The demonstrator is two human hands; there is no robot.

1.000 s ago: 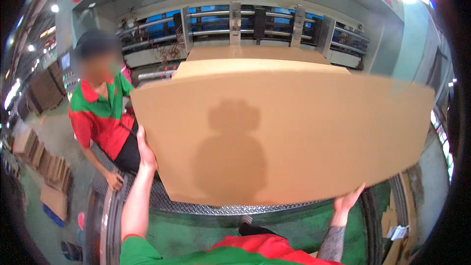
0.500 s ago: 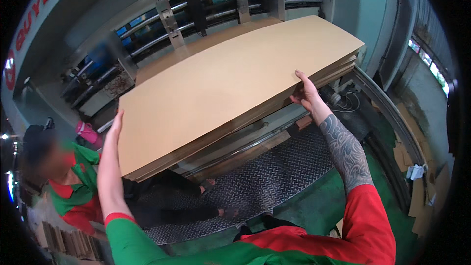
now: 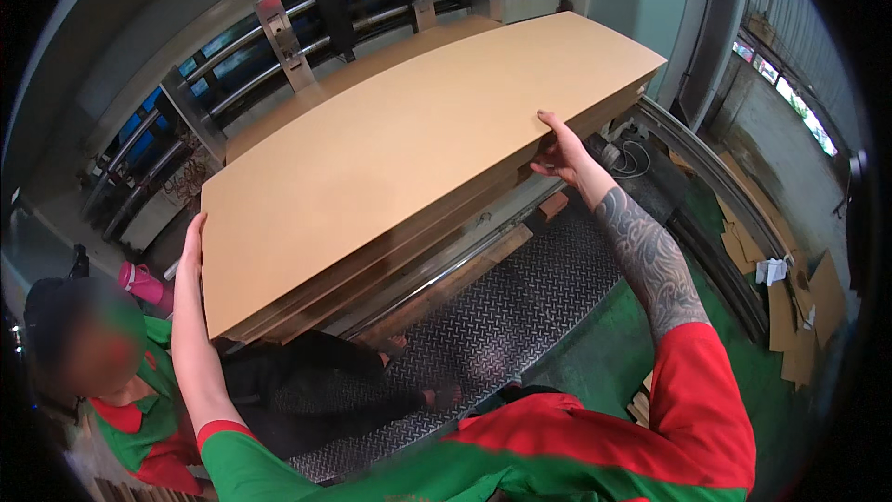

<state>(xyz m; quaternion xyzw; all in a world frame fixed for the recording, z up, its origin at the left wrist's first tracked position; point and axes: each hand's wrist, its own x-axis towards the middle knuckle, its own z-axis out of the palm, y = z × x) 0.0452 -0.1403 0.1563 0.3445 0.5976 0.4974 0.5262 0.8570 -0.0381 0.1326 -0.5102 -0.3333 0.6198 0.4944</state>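
Big stack of plain tan cardboard sheets (image 3: pixel 409 144), smooth and flat on top with the layered edges showing along the near side, sitting on the machine's feed table (image 3: pixel 390 56). Its long axis runs from lower left up to upper right. Left hand (image 3: pixel 192 246) lies flat against the left end, right hand (image 3: pixel 557 151) curls its fingers over the near edge.

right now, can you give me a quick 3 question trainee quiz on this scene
1. True or false: the left hand rests on the left end of the cardboard sheet stack.
2. What does the right hand grip? A) a metal rail B) the stack's near edge C) a pink bottle
3. What kind of floor lies below the stack?

Key: 1 true; 2 B; 3 steel tread plate.
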